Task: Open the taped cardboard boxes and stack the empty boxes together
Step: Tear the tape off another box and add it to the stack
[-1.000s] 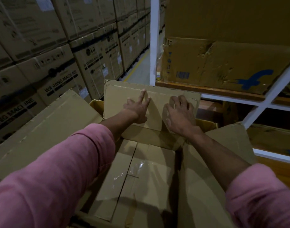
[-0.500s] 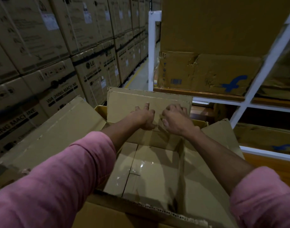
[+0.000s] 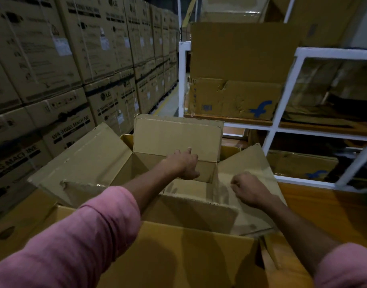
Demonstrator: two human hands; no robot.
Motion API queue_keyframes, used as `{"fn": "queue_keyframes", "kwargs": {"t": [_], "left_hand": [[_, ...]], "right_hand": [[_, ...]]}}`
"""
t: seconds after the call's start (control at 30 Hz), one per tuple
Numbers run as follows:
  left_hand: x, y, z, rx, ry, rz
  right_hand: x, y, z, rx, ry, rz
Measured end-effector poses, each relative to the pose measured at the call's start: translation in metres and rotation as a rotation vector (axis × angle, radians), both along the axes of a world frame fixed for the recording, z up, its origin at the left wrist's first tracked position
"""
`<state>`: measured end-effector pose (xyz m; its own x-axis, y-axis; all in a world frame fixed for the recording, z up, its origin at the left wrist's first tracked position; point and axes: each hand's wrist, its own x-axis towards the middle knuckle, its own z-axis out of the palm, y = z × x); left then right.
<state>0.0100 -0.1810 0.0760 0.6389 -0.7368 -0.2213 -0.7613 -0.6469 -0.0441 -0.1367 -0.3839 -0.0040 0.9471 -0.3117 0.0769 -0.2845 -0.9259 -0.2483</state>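
Reaching hands (image 3: 183, 164) (fingers curled) over open box (image 3: 176, 134).

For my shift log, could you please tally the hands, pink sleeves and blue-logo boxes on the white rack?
Hands: 2 (left hand, right hand)
Pink sleeves: 2 (left sleeve, right sleeve)
Blue-logo boxes: 2 (upper box, lower box)
Total: 6
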Motion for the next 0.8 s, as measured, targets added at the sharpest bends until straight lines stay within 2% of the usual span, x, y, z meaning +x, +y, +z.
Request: {"fn": "queue_keyframes", "kwargs": {"t": [0.17, 0.4, 0.57, 0.8], "left_hand": [[-0.057, 0.014, 0.003, -0.134, -0.064, 0.0], [-0.112, 0.009, 0.003, -0.293, -0.231, -0.087], [-0.151, -0.013, 0.01, -0.425, -0.311, -0.165], [-0.21, -0.064, 0.015, -0.485, -0.281, -0.217]], "right_hand": [[-0.015, 0.043, 0.024, 0.032, -0.23, 0.011], [-0.058, 0.079, 0.049, -0.187, -0.316, 0.003], [-0.098, 0.066, 0.071, -0.222, -0.414, -0.056], [-0.159, 0.019, 0.086, -0.239, -0.47, -0.094]]}}
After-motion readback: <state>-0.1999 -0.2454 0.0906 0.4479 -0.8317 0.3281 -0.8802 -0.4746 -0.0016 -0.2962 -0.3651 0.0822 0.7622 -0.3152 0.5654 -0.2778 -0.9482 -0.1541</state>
